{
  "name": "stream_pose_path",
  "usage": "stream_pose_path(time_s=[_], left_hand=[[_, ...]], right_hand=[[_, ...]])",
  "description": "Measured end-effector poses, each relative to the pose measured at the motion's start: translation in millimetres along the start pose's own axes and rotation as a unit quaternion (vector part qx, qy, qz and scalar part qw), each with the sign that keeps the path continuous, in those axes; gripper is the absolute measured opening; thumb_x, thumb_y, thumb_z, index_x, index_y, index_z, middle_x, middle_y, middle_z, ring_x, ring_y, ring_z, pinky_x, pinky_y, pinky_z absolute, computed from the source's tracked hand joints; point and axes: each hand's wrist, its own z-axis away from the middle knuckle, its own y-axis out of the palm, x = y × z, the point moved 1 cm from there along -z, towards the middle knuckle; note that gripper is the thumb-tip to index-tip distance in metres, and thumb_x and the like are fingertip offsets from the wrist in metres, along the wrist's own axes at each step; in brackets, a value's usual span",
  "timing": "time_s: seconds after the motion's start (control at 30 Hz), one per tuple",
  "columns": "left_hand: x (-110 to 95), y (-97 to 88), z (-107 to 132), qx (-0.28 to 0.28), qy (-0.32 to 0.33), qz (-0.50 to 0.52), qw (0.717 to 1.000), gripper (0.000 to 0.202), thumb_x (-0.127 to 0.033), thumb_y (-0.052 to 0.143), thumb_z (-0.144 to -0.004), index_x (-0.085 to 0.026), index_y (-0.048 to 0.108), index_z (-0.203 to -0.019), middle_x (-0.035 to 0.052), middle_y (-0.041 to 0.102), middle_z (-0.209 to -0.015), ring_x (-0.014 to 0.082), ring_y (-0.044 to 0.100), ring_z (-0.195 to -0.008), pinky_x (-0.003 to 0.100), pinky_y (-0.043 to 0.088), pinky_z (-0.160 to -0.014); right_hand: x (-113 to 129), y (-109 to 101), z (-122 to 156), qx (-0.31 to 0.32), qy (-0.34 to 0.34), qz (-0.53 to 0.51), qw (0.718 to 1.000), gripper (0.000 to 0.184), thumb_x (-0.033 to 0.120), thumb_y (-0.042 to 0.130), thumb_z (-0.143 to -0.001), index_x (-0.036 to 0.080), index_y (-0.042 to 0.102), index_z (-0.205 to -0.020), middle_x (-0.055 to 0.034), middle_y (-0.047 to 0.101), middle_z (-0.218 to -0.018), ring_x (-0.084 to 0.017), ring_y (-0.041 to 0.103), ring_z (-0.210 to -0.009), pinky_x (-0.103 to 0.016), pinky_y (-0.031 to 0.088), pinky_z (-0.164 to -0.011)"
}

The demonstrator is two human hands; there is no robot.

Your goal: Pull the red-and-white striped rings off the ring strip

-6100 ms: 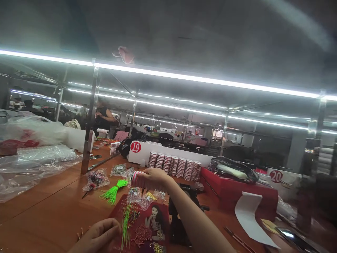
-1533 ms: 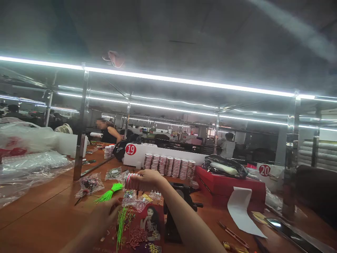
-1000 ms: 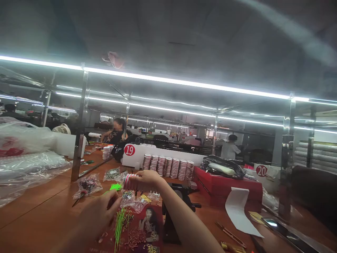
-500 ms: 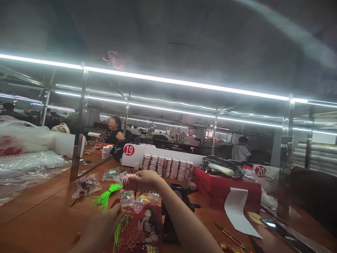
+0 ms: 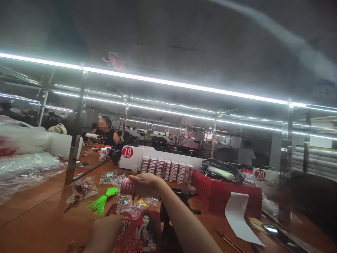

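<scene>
My right hand (image 5: 149, 182) reaches across a black hand-sized machine (image 5: 168, 225) and curls over a sideways row of red-and-white spools (image 5: 127, 186) at the machine's far end. Lower down, my left hand (image 5: 105, 230) hovers at the left edge of a red printed mat (image 5: 155, 219); motion smears its fingers. On the mat lie small pink beaded sprigs (image 5: 133, 243). A bundle of neon green strands (image 5: 104, 201) rests on the table, just beyond my left hand. Small clear bags of beads (image 5: 125, 202) sit below the spools.
Stacked spools (image 5: 166, 170) line a white board marked 19 (image 5: 155, 153). A red box (image 5: 226, 189) stands right, with curled white paper (image 5: 238, 219), tweezers (image 5: 228, 239) and a phone (image 5: 285, 237) nearby. Plastic bags (image 5: 28, 168) cover the left. A person (image 5: 106, 131) sits beyond.
My left hand has come down and slightly left; the green strands that showed beside it over the mat are no longer visible there. My right hand stays on the spools. The view shifted slightly.
</scene>
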Motion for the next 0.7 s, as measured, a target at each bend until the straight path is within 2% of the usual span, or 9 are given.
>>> stream_pose_path(time_s=[0.07, 0.17, 0.23, 0.3, 0.37, 0.47, 0.57, 0.7], left_hand=[[-5.3, -3.5, 0.7, 0.029, -0.026, -0.057, 0.998, 0.019, -0.005, 0.051, -0.077, -0.013, 0.067, -0.072, 0.0086, 0.072, -0.073, 0.0258, 0.068, -0.075, 0.044, 0.050, -0.067], [-11.3, -17.2, 6.5, 0.053, -0.019, -0.078, 0.995, 0.028, -0.006, 0.044, -0.075, -0.015, 0.070, -0.080, 0.0169, 0.073, -0.082, 0.0355, 0.068, -0.080, 0.045, 0.048, -0.064], [-10.3, -31.6, 8.6, 0.045, -0.010, -0.069, 0.997, 0.030, -0.012, 0.041, -0.078, -0.017, 0.070, -0.082, 0.0175, 0.073, -0.083, 0.0387, 0.067, -0.080, 0.046, 0.046, -0.062], [-4.2, -48.3, 4.7, 0.007, -0.013, -0.053, 0.999, 0.033, -0.019, 0.036, -0.081, -0.017, 0.068, -0.086, 0.0178, 0.072, -0.082, 0.0404, 0.066, -0.078, 0.048, 0.044, -0.061], [5.3, -63.6, -7.3, -0.042, -0.008, -0.015, 0.999, 0.035, -0.026, 0.031, -0.084, -0.018, 0.065, -0.088, 0.0149, 0.071, -0.082, 0.0380, 0.065, -0.078, 0.047, 0.043, -0.064], [20.0, -76.7, -35.8, -0.089, 0.023, 0.078, 0.993, 0.033, -0.036, 0.034, -0.083, -0.019, 0.061, -0.088, 0.0097, 0.069, -0.090, 0.0283, 0.064, -0.083, 0.038, 0.044, -0.073], [28.1, -74.9, -64.3, -0.087, 0.066, 0.173, 0.979, 0.037, -0.043, 0.037, -0.082, -0.016, 0.058, -0.096, 0.0096, 0.067, -0.101, 0.0239, 0.062, -0.091, 0.032, 0.045, -0.079], [27.6, -58.6, -87.2, -0.042, 0.135, 0.270, 0.952, 0.042, -0.048, 0.044, -0.079, -0.018, 0.057, -0.105, 0.0075, 0.066, -0.110, 0.0223, 0.059, -0.102, 0.028, 0.046, -0.084]], right_hand=[[-2.9, -1.3, -4.1, 0.014, 0.007, -0.010, 1.000, 0.065, 0.063, 0.021, -0.090, 0.015, 0.062, -0.107, -0.0086, 0.063, -0.110, -0.021, 0.060, -0.096, -0.033, 0.045, -0.084], [-6.5, -3.3, -8.2, 0.028, 0.027, -0.016, 0.999, 0.069, 0.064, 0.020, -0.090, 0.011, 0.058, -0.112, -0.0129, 0.059, -0.116, -0.023, 0.057, -0.102, -0.038, 0.043, -0.088], [-9.1, -4.5, -9.9, 0.035, 0.043, -0.018, 0.998, 0.073, 0.067, 0.019, -0.088, 0.009, 0.055, -0.115, -0.0156, 0.056, -0.119, -0.024, 0.055, -0.107, -0.041, 0.041, -0.091], [-12.2, -5.5, -11.6, 0.040, 0.054, -0.021, 0.998, 0.079, 0.070, 0.017, -0.086, 0.009, 0.051, -0.121, -0.0176, 0.051, -0.125, -0.025, 0.050, -0.112, -0.043, 0.039, -0.094], [-15.7, -6.0, -13.9, 0.043, 0.054, -0.026, 0.997, 0.082, 0.072, 0.014, -0.084, 0.009, 0.046, -0.125, -0.0181, 0.046, -0.130, -0.026, 0.046, -0.117, -0.044, 0.037, -0.096], [-20.4, -5.2, -18.7, 0.044, 0.052, -0.030, 0.997, 0.081, 0.071, 0.013, -0.085, 0.009, 0.047, -0.124, -0.0176, 0.047, -0.129, -0.025, 0.045, -0.118, -0.044, 0.036, -0.097], [-23.4, -3.4, -23.4, 0.036, 0.056, -0.028, 0.997, 0.077, 0.069, 0.015, -0.087, 0.009, 0.053, -0.116, -0.0175, 0.053, -0.122, -0.025, 0.050, -0.113, -0.044, 0.038, -0.094], [-23.8, -2.3, -25.3, -0.001, 0.048, -0.030, 0.998, 0.064, 0.060, 0.023, -0.092, 0.010, 0.063, -0.095, -0.0128, 0.064, -0.102, -0.022, 0.059, -0.096, -0.040, 0.044, -0.085]])
